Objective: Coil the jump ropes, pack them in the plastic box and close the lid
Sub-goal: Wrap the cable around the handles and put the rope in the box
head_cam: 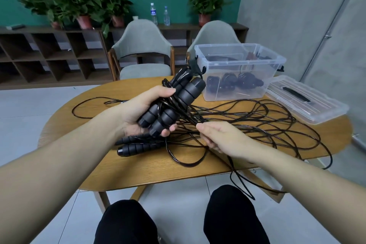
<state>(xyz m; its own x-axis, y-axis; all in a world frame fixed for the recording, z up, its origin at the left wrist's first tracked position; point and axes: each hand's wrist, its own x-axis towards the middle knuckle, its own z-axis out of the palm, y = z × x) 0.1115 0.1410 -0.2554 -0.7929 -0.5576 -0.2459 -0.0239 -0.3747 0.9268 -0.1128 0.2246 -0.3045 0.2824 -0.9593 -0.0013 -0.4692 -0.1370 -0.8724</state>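
My left hand [138, 109] grips a pair of black jump-rope handles [178, 97] with cord wound round them, held above the wooden table [79, 117]. My right hand [219, 136] pinches the black cord just right of that bundle. Loose black cords [267, 121] sprawl across the table and hang over its front edge. Two more handles [136, 144] lie on the table under my left hand. The clear plastic box [237, 71] stands open at the back right with coiled ropes inside. Its clear lid [305, 99] lies flat to the right of it.
Two grey chairs [144, 51] stand behind the table. A dark shelf unit [49, 53] with potted plants and two water bottles [159, 14] runs along the green wall. My knees [178, 220] are below the table's front edge.
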